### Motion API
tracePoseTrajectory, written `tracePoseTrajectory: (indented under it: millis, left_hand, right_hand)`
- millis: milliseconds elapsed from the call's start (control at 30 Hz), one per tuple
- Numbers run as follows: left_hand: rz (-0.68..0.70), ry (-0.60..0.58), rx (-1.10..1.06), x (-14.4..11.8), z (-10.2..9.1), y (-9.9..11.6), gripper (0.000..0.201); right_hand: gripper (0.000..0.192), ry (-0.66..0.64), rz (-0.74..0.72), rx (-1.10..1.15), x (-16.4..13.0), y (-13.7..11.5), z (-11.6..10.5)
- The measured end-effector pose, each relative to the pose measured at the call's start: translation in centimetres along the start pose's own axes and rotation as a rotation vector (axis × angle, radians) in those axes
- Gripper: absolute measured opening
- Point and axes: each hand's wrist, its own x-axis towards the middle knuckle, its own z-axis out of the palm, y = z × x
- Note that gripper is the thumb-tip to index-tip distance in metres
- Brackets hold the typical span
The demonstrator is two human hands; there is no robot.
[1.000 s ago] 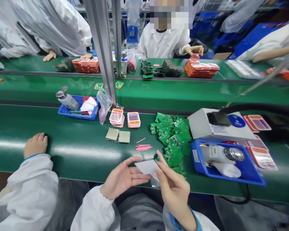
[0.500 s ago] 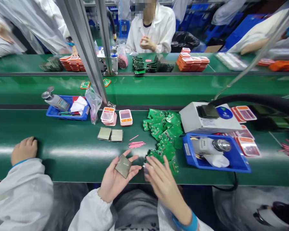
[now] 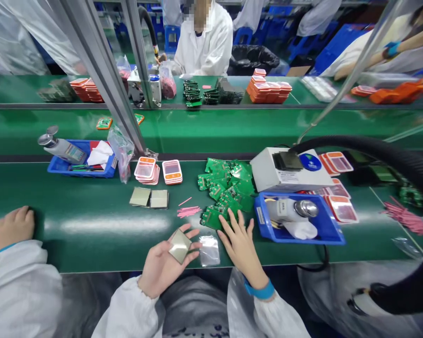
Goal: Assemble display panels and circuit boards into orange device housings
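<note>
My left hand (image 3: 165, 263) is palm up and holds a square grey display panel (image 3: 179, 246), thumb at its edge. My right hand (image 3: 241, 244) lies palm down with fingers spread, fingertips touching the near edge of a pile of green circuit boards (image 3: 229, 185). Between the hands, a clear plastic film (image 3: 209, 251) lies on the green table. Just beyond my left hand are several thin pink strips (image 3: 189, 211). Two more square panels (image 3: 159, 199) lie side by side farther left.
Stacked orange-and-white frames (image 3: 172, 172) stand behind the panels. A blue tray (image 3: 299, 239) with a bottle sits right, before a white box (image 3: 292, 180). Another blue tray (image 3: 81, 171) is at left, beside a metal post (image 3: 102, 80). A co-worker's hand (image 3: 12, 225) rests at far left.
My right hand has moved forward off the plastic film onto the boards, which lie farther from the table edge. The panel in my left hand is tilted differently. The view has shifted right.
</note>
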Motion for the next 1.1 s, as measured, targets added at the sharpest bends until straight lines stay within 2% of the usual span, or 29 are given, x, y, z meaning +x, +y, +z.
tracePoseTrajectory:
  millis: [100, 167, 300, 433, 500, 600, 700, 767, 833, 900, 1000, 1100]
  left_hand:
    - [0.045, 0.025, 0.084, -0.2, -0.8, -0.5, 0.078]
    - [0.064, 0.025, 0.177, -0.5, -1.1, -0.9, 0.087]
    - [0.065, -0.110, 0.280, -1.1, -1.1, -1.6, 0.075]
    - [-0.030, -0.278, 0.282, -1.5, -0.6, -2.0, 0.064]
    - [-0.059, -0.330, 0.293, -1.8, 0.0, -2.0, 0.059]
    - [-0.060, -0.372, 0.312, -2.4, 1.3, -1.8, 0.055]
    - [-0.084, -0.381, 0.316, -3.1, 2.4, -1.5, 0.062]
    - [-0.123, -0.409, 0.293, -3.4, 2.9, -1.4, 0.066]
    - [-0.132, -0.426, 0.249, -3.6, 3.2, -1.3, 0.064]
    - [-0.129, -0.424, 0.199, -3.7, 3.7, -1.2, 0.056]
    - [-0.168, -0.419, 0.132, -3.9, 4.4, -1.0, 0.048]
    - [-0.187, -0.442, 0.139, -4.4, 4.5, -0.9, 0.063]
  right_hand:
    - [0.046, -0.013, 0.006, 0.003, 0.7, 0.1, 0.0]
    - [0.047, -0.015, 0.013, 0.004, 0.9, 0.1, 0.0]
    - [0.054, 0.022, 0.033, 0.023, 0.8, 0.1, -0.1]
    - [0.061, 0.064, 0.030, 0.094, 0.1, 0.4, 0.0]
    - [0.057, 0.136, 0.022, 0.182, -0.3, 0.2, -0.3]
    - [0.047, 0.331, 0.116, 0.468, -0.7, -1.0, -2.0]
    - [0.035, 0.483, 0.312, 0.835, -0.8, -3.1, -5.3]
    - [0.029, 0.575, 0.356, 0.986, -0.6, -4.7, -7.8]
    - [0.034, 0.676, 0.281, 1.052, -0.2, -6.0, -10.1]
    - [0.043, 0.721, 0.145, 1.064, 0.2, -7.1, -11.7]
    - [0.049, 0.693, -0.029, 0.999, 0.7, -8.0, -12.8]
    - [0.049, 0.609, -0.100, 0.935, 0.7, -8.4, -12.8]
